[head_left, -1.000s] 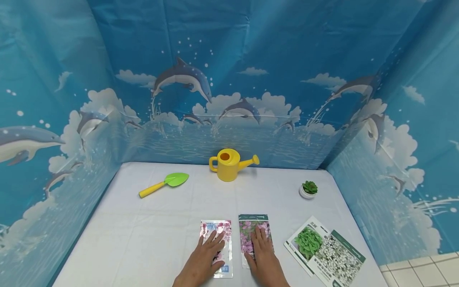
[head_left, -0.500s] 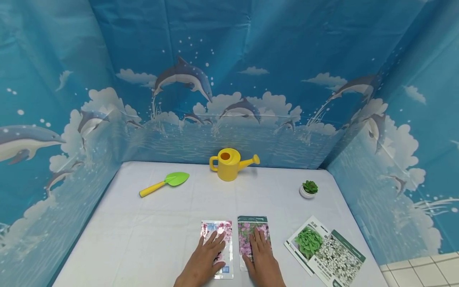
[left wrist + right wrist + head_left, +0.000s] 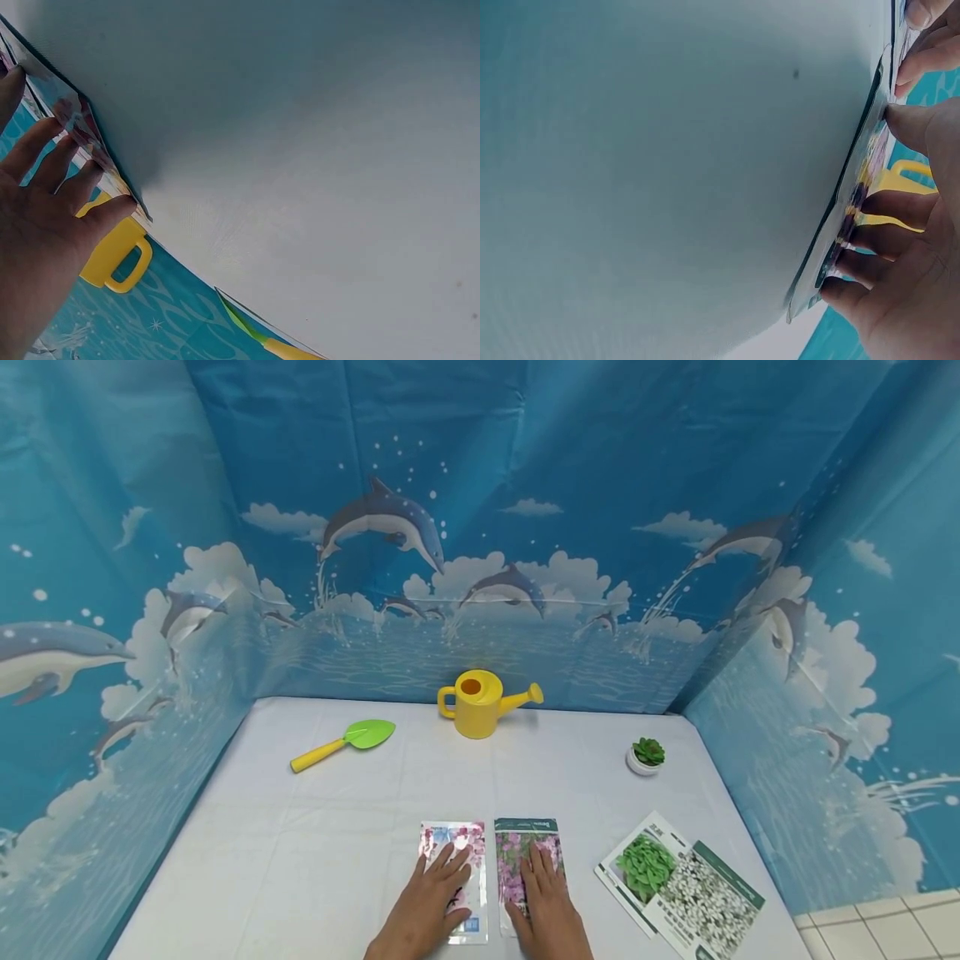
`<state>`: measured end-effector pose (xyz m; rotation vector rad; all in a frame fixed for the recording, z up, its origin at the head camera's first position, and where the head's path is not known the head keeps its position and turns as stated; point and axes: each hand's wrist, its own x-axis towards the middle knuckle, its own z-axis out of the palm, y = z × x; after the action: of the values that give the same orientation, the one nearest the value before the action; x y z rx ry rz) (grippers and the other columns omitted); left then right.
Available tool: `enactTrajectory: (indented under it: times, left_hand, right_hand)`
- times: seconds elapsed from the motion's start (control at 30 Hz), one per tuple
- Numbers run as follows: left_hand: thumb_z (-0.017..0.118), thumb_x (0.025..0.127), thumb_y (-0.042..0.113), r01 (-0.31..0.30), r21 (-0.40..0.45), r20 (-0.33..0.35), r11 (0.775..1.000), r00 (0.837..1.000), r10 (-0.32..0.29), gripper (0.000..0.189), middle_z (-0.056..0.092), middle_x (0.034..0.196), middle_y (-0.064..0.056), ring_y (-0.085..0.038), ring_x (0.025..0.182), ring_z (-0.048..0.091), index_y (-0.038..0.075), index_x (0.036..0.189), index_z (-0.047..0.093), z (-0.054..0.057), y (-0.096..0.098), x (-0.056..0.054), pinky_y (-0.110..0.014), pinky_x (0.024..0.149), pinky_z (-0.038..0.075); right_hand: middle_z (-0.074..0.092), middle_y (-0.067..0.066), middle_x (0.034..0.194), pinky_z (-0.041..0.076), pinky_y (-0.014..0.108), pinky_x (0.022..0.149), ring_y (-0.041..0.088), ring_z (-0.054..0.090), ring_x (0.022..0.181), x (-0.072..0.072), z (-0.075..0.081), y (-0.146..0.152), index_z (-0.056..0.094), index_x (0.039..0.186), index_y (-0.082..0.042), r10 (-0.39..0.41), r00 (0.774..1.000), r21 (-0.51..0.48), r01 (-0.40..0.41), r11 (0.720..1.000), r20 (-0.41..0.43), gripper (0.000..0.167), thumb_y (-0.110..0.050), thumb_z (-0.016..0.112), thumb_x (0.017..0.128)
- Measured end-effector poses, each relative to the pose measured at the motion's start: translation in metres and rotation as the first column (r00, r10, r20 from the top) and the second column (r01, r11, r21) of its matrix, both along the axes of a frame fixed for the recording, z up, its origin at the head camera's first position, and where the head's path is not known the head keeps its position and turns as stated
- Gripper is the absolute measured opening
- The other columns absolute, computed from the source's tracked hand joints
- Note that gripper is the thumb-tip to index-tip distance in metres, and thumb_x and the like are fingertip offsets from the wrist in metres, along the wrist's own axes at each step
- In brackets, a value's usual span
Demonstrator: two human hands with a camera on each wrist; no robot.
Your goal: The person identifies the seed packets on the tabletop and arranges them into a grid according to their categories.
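Observation:
Two flower-picture seed packets lie side by side at the table's near middle. My left hand (image 3: 429,897) rests with spread, straight fingers on the left packet (image 3: 474,893), white with pink blossoms. On the right packet (image 3: 510,868), which has a dark green top band and pink-purple flowers, my right hand (image 3: 549,906) lies with its fingers extended. Each palm hides part of the packet under it. In the left wrist view the fingertips touch the left packet (image 3: 90,135); the right wrist view has the fingertips on the right packet (image 3: 847,202).
At the right lie two overlapping packets, one with green leaves (image 3: 647,865), one with white flowers (image 3: 708,897). A small potted succulent (image 3: 646,756) stands behind them. A yellow watering can (image 3: 477,710) is at the back, a green-and-yellow trowel (image 3: 341,745) at back left. Dolphin-print curtains (image 3: 480,527) enclose the table.
My right hand has slid its packet slightly toward me and to the left, so its top edge is now nearly level with the left packet's. The left hand has stayed almost still.

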<state>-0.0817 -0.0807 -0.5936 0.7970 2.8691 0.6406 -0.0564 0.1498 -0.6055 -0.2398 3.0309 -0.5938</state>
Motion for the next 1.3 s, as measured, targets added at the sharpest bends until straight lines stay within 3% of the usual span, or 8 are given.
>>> enactTrajectory:
  times: [0.4,0.73,1.0,1.3]
  left_hand:
    - [0.087,0.089,0.034,0.000,-0.027,-0.028,1.000,1.000,-0.001,0.063,0.055,0.162,-0.006,-0.033,0.152,0.049,0.009,0.144,0.069,-0.0009,0.0021,0.0009,-0.066,0.115,0.046]
    - [0.086,0.091,0.031,-0.021,0.004,0.028,1.000,0.999,0.021,0.065,0.051,0.166,-0.006,-0.034,0.154,0.046,0.007,0.148,0.065,-0.0025,0.0037,0.0021,-0.067,0.119,0.040]
    - [0.087,0.090,0.027,-0.011,0.043,0.024,0.999,1.000,0.010,0.065,0.051,0.165,-0.010,-0.036,0.153,0.047,0.006,0.147,0.064,-0.0029,0.0037,0.0028,-0.066,0.119,0.041]
    - [0.085,0.093,0.028,-0.026,0.064,0.037,0.998,0.999,0.024,0.063,0.049,0.166,-0.010,-0.037,0.155,0.044,0.007,0.148,0.062,-0.0036,0.0012,0.0041,-0.072,0.121,0.034]
  right_hand:
    - [0.044,0.027,0.165,0.038,0.063,0.122,0.048,0.040,0.154,0.0043,0.0006,-0.0009,0.059,0.147,0.007,0.003,1.000,0.018,-0.003,1.000,-0.019,0.070,-0.040,0.077,0.098]
    - [0.047,0.026,0.163,0.042,0.063,0.120,0.048,0.044,0.152,0.0052,0.0000,-0.0006,0.063,0.144,0.005,0.003,0.998,0.025,-0.002,1.000,-0.062,0.068,-0.039,0.081,0.095]
    - [0.047,0.026,0.164,0.041,0.063,0.121,0.047,0.043,0.152,0.0028,0.0014,0.0000,0.063,0.145,0.004,0.000,0.999,0.028,0.001,1.000,-0.040,0.068,-0.039,0.081,0.095]
    - [0.046,0.027,0.164,0.041,0.064,0.120,0.049,0.043,0.152,0.0033,0.0020,-0.0020,0.063,0.145,0.003,-0.014,0.999,-0.010,0.013,1.000,-0.041,0.067,-0.037,0.083,0.095]
